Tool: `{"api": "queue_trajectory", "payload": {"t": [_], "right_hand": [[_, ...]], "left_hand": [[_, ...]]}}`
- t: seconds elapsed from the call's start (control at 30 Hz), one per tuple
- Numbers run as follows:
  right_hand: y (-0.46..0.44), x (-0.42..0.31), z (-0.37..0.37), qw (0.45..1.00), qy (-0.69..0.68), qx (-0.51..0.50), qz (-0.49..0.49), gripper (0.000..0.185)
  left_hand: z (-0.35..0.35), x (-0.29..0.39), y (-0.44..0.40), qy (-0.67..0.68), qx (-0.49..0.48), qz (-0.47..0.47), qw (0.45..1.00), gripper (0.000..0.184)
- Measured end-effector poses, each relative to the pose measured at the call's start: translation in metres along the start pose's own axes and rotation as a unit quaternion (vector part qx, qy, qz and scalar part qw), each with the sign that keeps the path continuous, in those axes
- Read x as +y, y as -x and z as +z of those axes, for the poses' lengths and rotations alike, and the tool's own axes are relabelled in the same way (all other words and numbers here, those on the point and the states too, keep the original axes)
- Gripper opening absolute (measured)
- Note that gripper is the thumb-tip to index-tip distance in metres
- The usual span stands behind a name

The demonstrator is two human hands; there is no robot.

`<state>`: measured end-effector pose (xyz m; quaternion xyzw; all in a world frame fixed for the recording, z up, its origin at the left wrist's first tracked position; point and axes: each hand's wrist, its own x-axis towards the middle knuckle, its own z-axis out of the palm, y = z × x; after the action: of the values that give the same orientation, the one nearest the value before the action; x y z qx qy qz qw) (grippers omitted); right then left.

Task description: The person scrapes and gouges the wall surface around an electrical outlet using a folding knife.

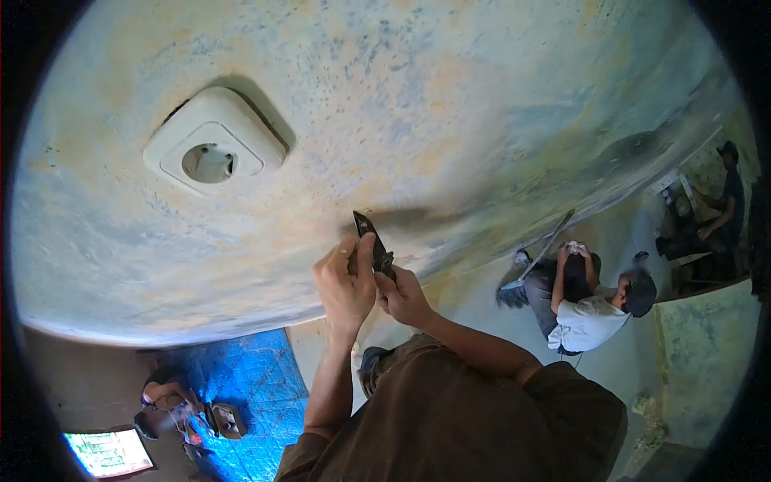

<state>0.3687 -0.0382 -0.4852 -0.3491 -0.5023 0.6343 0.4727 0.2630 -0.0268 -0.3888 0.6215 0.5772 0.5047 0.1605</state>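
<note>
A dark tool with a pointed black tip [369, 234] is held between my two hands, close in front of the painted wall [385, 104]. My left hand [345, 277] has its fingers bent against the tool's side, thumb up along it. Lower and to the right, my right hand [403, 297] is closed round the tool's lower end. The tip points up and left, and its shadow falls on the wall to the right. Whether the tip touches the wall I cannot tell. A white wall socket [215, 143] is up and left of my hands.
A person in a white shirt [590, 321] sits at the right, near a broom [514, 293]. Another person [729, 201] sits farther right. At the lower left, a person [165, 398] bends over a box [229, 420] on a blue tarp [265, 369], near a bright window [108, 452].
</note>
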Motion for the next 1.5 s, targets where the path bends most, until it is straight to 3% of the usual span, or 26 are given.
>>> {"api": "queue_trajectory", "payload": {"t": [0.4,0.7,0.8,1.07,1.5], "right_hand": [[-0.008,0.036,0.014,0.993,-0.111,-0.029,-0.001,0.037],[-0.001,0.014,0.009,0.990,0.040,0.020,-0.135,0.041],[0.012,0.009,0.011,1.000,-0.026,0.001,0.004,0.042],[0.006,0.012,0.006,0.999,-0.025,-0.005,-0.038,0.042],[0.009,0.007,0.008,0.996,-0.082,-0.018,-0.019,0.045]], "left_hand": [[-0.002,-0.009,0.000,-0.024,-0.010,0.011,1.000,0.022],[-0.003,0.020,0.005,-0.029,-0.004,0.027,0.999,0.022],[-0.004,0.007,0.009,-0.026,-0.007,0.022,0.999,0.022],[-0.007,0.024,0.004,-0.027,-0.019,0.009,0.999,0.023],[-0.001,0.023,0.004,-0.025,-0.020,0.006,0.999,0.025]]}}
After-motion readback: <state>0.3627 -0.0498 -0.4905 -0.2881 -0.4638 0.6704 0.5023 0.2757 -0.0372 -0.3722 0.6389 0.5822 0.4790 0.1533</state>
